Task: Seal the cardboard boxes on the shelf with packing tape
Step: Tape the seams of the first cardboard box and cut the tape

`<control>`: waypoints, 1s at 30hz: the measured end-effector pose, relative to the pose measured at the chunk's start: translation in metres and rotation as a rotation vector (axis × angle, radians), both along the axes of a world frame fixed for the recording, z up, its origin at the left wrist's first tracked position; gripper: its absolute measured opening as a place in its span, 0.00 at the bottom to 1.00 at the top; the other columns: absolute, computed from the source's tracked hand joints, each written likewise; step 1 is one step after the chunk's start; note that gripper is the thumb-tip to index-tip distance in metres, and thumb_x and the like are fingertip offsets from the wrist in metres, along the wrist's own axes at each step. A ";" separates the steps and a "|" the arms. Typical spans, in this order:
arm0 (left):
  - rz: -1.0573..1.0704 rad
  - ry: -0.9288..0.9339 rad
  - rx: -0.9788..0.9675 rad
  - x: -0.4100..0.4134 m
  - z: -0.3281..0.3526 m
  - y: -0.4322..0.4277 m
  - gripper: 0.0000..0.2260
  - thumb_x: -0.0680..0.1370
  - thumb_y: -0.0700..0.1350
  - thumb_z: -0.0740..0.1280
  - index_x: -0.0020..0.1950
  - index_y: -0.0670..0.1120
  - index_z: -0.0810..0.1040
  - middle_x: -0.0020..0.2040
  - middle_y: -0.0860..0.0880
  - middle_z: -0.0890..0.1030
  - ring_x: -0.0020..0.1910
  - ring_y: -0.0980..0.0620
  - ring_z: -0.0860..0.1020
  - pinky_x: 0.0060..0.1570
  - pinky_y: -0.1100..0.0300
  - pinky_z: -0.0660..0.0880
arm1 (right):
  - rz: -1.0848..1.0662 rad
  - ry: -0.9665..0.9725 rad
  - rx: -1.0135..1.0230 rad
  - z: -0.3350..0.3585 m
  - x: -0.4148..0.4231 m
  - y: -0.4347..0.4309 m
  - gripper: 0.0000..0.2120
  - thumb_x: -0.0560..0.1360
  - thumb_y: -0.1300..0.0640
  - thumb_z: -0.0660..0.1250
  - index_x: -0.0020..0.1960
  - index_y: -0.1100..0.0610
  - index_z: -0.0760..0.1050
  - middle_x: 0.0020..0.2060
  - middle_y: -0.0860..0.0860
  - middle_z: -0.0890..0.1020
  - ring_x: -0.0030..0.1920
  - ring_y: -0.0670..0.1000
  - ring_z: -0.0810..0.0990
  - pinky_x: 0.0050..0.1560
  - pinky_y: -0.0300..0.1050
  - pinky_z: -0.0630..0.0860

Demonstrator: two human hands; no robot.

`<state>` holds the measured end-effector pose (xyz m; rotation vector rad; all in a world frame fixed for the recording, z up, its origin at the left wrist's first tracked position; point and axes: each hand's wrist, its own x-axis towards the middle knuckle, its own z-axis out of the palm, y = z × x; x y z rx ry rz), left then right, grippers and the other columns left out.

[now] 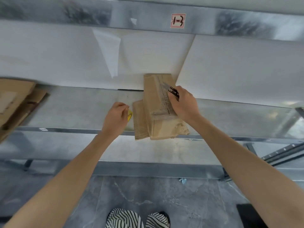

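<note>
Cutting seems the step: mid-frame on the shelf (74, 109), the cardboard box (158, 99) sits under the right hand (182, 104), grip round snips (172, 91); the left hand (115, 116) grip I cannot tell; next, snip and smooth tape.

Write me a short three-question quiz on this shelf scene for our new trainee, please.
1. True or false: the right hand holds black-handled scissors on top of the cardboard box.
2. Which hand is beside the yellow item? A: left hand. B: right hand.
3. Fill in: other cardboard lies at the far ____ end of the shelf.

Key: 1 true; 2 A; 3 left.
</note>
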<state>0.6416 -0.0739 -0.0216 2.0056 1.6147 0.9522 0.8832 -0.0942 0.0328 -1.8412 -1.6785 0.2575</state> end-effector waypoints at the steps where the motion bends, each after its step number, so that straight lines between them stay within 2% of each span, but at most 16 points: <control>1: -0.001 0.007 -0.057 0.002 -0.002 -0.002 0.14 0.80 0.39 0.59 0.63 0.40 0.76 0.62 0.44 0.73 0.57 0.46 0.75 0.53 0.64 0.65 | 0.002 0.001 0.005 -0.001 0.000 0.001 0.11 0.79 0.49 0.57 0.52 0.55 0.72 0.43 0.50 0.77 0.40 0.50 0.72 0.33 0.41 0.63; 3: -0.003 0.026 -0.166 0.005 -0.007 -0.006 0.21 0.79 0.40 0.60 0.72 0.44 0.67 0.63 0.47 0.70 0.57 0.49 0.72 0.54 0.63 0.63 | 0.009 0.010 0.006 -0.002 0.000 0.001 0.12 0.80 0.49 0.57 0.53 0.57 0.72 0.44 0.52 0.78 0.41 0.51 0.73 0.36 0.44 0.65; 6: 0.016 0.019 -0.237 0.011 -0.012 -0.011 0.28 0.79 0.44 0.63 0.76 0.51 0.56 0.60 0.51 0.70 0.52 0.54 0.68 0.51 0.61 0.65 | 0.010 0.000 0.007 -0.005 0.001 -0.002 0.13 0.80 0.49 0.57 0.53 0.57 0.73 0.45 0.52 0.78 0.42 0.51 0.73 0.38 0.45 0.66; 8: 0.036 -0.001 -0.219 0.010 -0.014 -0.013 0.29 0.79 0.45 0.65 0.76 0.50 0.56 0.61 0.51 0.71 0.52 0.54 0.68 0.50 0.61 0.65 | 0.010 -0.014 0.010 -0.007 0.002 -0.004 0.12 0.80 0.49 0.56 0.53 0.57 0.72 0.45 0.52 0.78 0.43 0.51 0.73 0.39 0.45 0.66; 11: 0.012 0.025 -0.109 0.002 -0.011 -0.014 0.28 0.79 0.42 0.65 0.76 0.48 0.58 0.64 0.46 0.69 0.53 0.54 0.67 0.53 0.62 0.64 | 0.018 -0.036 0.020 -0.010 0.003 -0.006 0.09 0.80 0.49 0.56 0.48 0.54 0.68 0.43 0.50 0.76 0.41 0.51 0.72 0.37 0.44 0.65; 14: -0.047 0.164 -0.017 -0.014 -0.009 -0.009 0.27 0.79 0.38 0.64 0.76 0.46 0.58 0.67 0.43 0.65 0.51 0.50 0.71 0.52 0.58 0.69 | 0.012 -0.053 0.047 -0.014 0.002 -0.006 0.09 0.80 0.48 0.56 0.49 0.53 0.68 0.42 0.49 0.75 0.41 0.51 0.72 0.38 0.45 0.65; 16: -0.060 0.294 0.015 -0.027 -0.015 -0.002 0.26 0.78 0.37 0.63 0.75 0.44 0.59 0.67 0.41 0.64 0.50 0.44 0.75 0.47 0.55 0.72 | 0.002 -0.076 0.063 -0.017 0.000 -0.007 0.11 0.80 0.48 0.56 0.53 0.55 0.70 0.42 0.49 0.75 0.41 0.52 0.73 0.38 0.45 0.67; 18: -0.064 0.351 -0.006 -0.036 -0.026 0.004 0.26 0.78 0.36 0.63 0.75 0.43 0.60 0.67 0.40 0.64 0.50 0.40 0.76 0.42 0.57 0.71 | -0.002 -0.093 0.078 -0.019 -0.001 -0.008 0.11 0.80 0.48 0.56 0.53 0.55 0.70 0.42 0.50 0.75 0.41 0.53 0.73 0.38 0.46 0.68; 20: -0.063 0.336 -0.073 -0.039 -0.039 0.008 0.27 0.77 0.35 0.63 0.75 0.44 0.60 0.69 0.40 0.64 0.55 0.40 0.74 0.46 0.59 0.69 | -0.003 -0.100 0.092 -0.020 -0.002 -0.009 0.11 0.79 0.49 0.56 0.52 0.56 0.70 0.41 0.50 0.74 0.41 0.54 0.73 0.38 0.47 0.69; 24: -0.101 0.299 -0.183 -0.037 -0.055 0.008 0.31 0.76 0.36 0.66 0.76 0.43 0.58 0.72 0.41 0.63 0.65 0.40 0.69 0.59 0.53 0.69 | -0.001 -0.098 0.114 -0.021 -0.003 -0.010 0.10 0.79 0.51 0.57 0.52 0.57 0.70 0.40 0.49 0.73 0.40 0.53 0.71 0.38 0.45 0.65; 28: -0.093 0.289 -0.242 -0.037 -0.047 0.008 0.33 0.75 0.39 0.68 0.76 0.44 0.58 0.73 0.42 0.65 0.66 0.40 0.69 0.62 0.50 0.68 | -0.009 -0.099 0.114 -0.019 -0.005 -0.012 0.10 0.79 0.51 0.57 0.51 0.58 0.70 0.40 0.49 0.73 0.40 0.52 0.69 0.39 0.45 0.64; 30: -0.071 0.356 -0.202 -0.044 -0.044 0.003 0.33 0.74 0.42 0.69 0.76 0.45 0.60 0.73 0.44 0.66 0.69 0.41 0.67 0.65 0.49 0.64 | -0.007 -0.094 0.113 -0.018 -0.005 -0.013 0.09 0.80 0.51 0.57 0.50 0.57 0.69 0.40 0.48 0.72 0.40 0.52 0.69 0.39 0.44 0.63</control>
